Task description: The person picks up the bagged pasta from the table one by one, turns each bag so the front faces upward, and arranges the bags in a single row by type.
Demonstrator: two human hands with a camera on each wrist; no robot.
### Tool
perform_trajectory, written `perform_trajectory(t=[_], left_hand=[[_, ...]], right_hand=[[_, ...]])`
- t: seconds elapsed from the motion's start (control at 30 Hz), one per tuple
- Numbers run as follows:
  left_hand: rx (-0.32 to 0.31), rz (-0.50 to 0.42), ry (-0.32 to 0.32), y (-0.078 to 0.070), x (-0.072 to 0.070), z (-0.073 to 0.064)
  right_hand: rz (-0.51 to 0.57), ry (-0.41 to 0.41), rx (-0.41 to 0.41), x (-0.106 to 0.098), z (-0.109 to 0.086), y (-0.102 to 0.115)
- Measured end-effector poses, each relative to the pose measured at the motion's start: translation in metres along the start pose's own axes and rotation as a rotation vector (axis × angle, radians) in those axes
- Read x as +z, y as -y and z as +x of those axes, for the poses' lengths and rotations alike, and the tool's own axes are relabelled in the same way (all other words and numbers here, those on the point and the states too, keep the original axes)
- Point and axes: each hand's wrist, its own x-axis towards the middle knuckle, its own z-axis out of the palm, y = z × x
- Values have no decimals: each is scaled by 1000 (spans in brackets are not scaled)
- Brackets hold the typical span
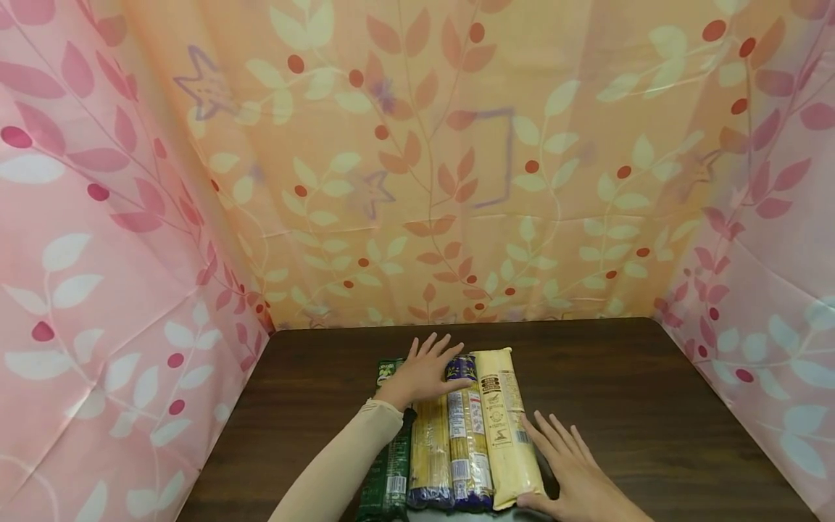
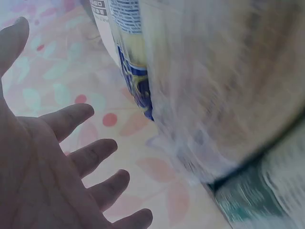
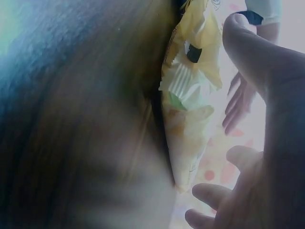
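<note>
Several long packs lie side by side on the dark wooden table. From left to right they are a green pack (image 1: 396, 467), a clear pack of dry noodles (image 1: 430, 449), a clear noodle pack with blue-purple ends (image 1: 461, 424) and a cream-yellow pack (image 1: 501, 428). My left hand (image 1: 427, 373), fingers spread, is over the far ends of the middle packs; the left wrist view shows its palm and fingers apart from them. Beside the cream-yellow pack's near right edge is my right hand (image 1: 574, 464), its fingers extended and the thumb at the pack's near corner.
The dark wooden table (image 1: 600, 377) extends to both sides of the packs. Patterned cloth hangs behind it as an orange back wall (image 1: 430, 181), with pink cloth (image 1: 98, 290) at the left and more pink cloth (image 1: 776, 290) at the right.
</note>
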Motion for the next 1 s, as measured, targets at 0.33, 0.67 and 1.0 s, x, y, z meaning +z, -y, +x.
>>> perform_trajectory(t=[0.33,0.67,1.0], left_hand=[[20,52,54,-18,7,28],[37,-27,103,-26,14,53],[13,-104,155,-34,17,73]], right_hand=[[32,39,29,0,2,0],[15,43,26,5,1,0],[-4,77,100,5,2,4]])
